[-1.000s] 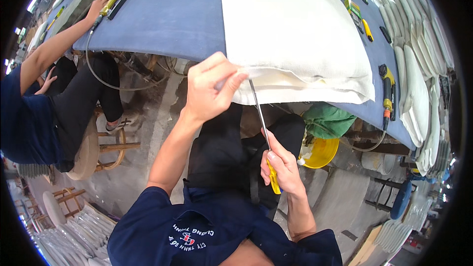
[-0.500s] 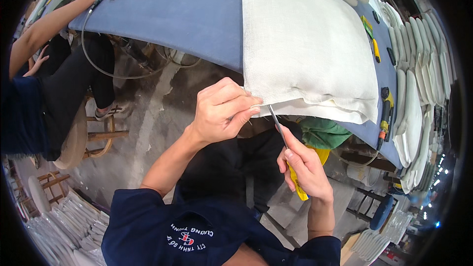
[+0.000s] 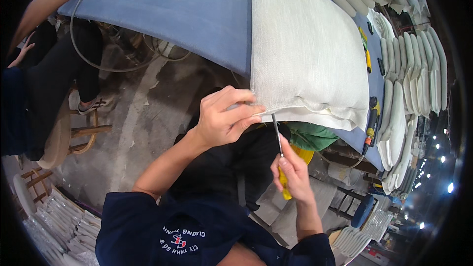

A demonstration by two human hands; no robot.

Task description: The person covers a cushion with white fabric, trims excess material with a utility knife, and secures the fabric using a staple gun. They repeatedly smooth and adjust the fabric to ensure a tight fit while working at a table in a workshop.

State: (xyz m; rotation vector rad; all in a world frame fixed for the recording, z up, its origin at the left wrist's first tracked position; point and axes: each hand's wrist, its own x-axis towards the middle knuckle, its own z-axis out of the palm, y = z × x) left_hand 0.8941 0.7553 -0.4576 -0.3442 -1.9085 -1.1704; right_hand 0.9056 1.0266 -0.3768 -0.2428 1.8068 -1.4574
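Observation:
A padded seat cushion (image 3: 308, 44) covered in off-white woven fabric lies on the blue cloth-covered table, its near edge at the table's front. My left hand (image 3: 224, 118) is closed in a pinch on the fabric at the cushion's near left corner. Just right of those fingers, a yellow-handled screwdriver (image 3: 277, 135) with a slim metal shaft points up at the near edge. My right hand (image 3: 294, 172) grips its handle from below. The tip meets the fabric's lower edge; whether it goes under the fabric cannot be made out. Along that edge the cover is puckered, with a loose flap hanging.
On the blue table (image 3: 162, 15), right of the cushion, lies a yellow-black air tool (image 3: 372, 123) with a hose. Stacked pale cushions (image 3: 419, 69) line the right side. A green cloth (image 3: 310, 136) hangs below the table edge. At the left, another person's arm (image 3: 54, 7) reaches onto the table.
The whole view has shifted a little. My right hand and the screwdriver sit slightly lower relative to the cushion edge, the shaft more upright. My left hand keeps its pinch on the corner.

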